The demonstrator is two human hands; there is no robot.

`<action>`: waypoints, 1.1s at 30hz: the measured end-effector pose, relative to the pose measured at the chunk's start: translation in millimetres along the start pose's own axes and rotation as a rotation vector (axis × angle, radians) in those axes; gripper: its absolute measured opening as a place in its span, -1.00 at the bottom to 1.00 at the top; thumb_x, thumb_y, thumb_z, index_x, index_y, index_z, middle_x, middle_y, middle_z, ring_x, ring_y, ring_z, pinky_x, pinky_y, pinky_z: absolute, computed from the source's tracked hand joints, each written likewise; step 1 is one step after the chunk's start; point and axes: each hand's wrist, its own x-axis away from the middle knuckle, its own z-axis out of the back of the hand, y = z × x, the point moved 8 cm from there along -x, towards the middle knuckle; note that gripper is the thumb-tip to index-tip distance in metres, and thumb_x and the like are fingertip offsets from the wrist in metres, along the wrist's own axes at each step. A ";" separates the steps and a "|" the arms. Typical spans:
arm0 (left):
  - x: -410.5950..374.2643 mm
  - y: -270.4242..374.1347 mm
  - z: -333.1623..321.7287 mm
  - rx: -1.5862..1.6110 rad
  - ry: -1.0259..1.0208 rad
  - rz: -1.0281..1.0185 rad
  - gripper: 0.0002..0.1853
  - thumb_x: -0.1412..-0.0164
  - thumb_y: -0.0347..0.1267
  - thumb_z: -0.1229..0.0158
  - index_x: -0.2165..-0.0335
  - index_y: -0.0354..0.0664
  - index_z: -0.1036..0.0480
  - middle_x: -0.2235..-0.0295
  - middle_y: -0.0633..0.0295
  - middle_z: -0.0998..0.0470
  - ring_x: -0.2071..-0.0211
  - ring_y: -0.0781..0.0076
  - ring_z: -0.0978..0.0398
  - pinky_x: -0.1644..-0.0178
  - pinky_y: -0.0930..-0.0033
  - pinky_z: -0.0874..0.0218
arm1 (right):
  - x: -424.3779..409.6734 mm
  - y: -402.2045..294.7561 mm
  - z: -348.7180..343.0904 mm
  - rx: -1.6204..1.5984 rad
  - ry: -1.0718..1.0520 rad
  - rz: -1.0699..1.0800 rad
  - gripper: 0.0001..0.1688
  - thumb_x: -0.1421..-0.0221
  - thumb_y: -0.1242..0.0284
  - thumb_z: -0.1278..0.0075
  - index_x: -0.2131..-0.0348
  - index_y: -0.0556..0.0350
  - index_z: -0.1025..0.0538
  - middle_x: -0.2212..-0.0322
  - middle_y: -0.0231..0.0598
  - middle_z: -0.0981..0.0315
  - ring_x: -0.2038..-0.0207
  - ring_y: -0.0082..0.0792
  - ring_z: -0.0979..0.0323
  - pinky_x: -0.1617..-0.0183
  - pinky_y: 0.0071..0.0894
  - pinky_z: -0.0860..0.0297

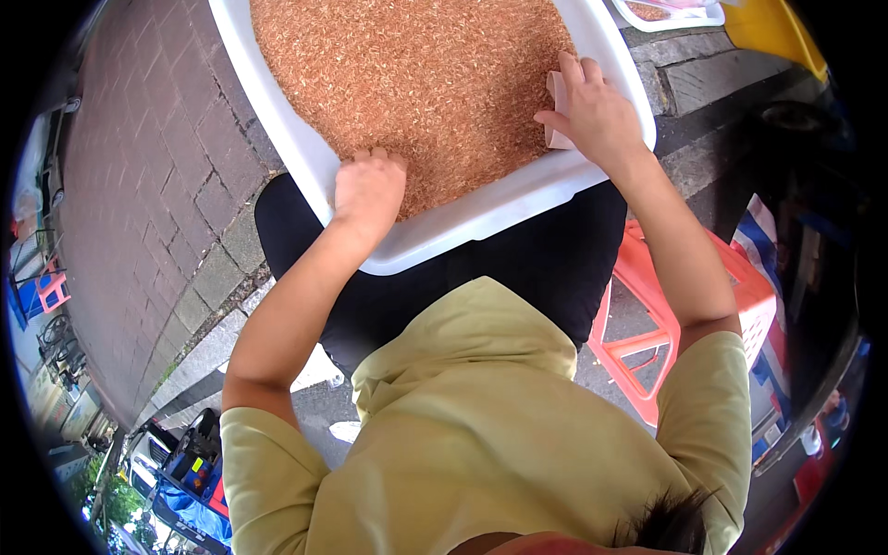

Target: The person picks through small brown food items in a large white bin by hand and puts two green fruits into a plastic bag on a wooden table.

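A large white plastic tub (pixel 444 225) rests on my black-trousered thighs, filled with loose reddish-brown dried flakes or shreds (pixel 423 83). My left hand (pixel 371 184) is inside the tub's near left corner, its fingertips sunk in the flakes, so whether it grips any cannot be told. Near the right wall, my right hand (pixel 596 111) has its thumb and fingers around a small translucent pale plastic piece (pixel 557 111), perhaps a cup or scoop. That piece stands at the edge of the flakes, partly hidden by the hand.
Beside my right side is a red plastic stool (pixel 642 319). A smaller white tray (pixel 676 25) and a yellow container (pixel 777 35) lie beyond the tub at the upper right. Stone kerb edging (pixel 215 277) runs past brick paving (pixel 152 159) on the left.
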 end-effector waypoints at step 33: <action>-28.3 -25.1 43.8 0.543 -0.238 0.131 -0.62 -0.14 -0.30 -0.14 0.13 -0.36 -0.45 0.21 -0.06 -0.56 0.20 0.09 -0.54 0.03 0.16 -0.31 | -32.3 -52.6 10.9 -0.516 -0.007 0.120 -0.53 0.01 0.31 -0.17 0.08 0.05 -0.52 0.33 -0.01 -0.54 0.24 -0.10 -0.52 0.10 -0.22 -0.40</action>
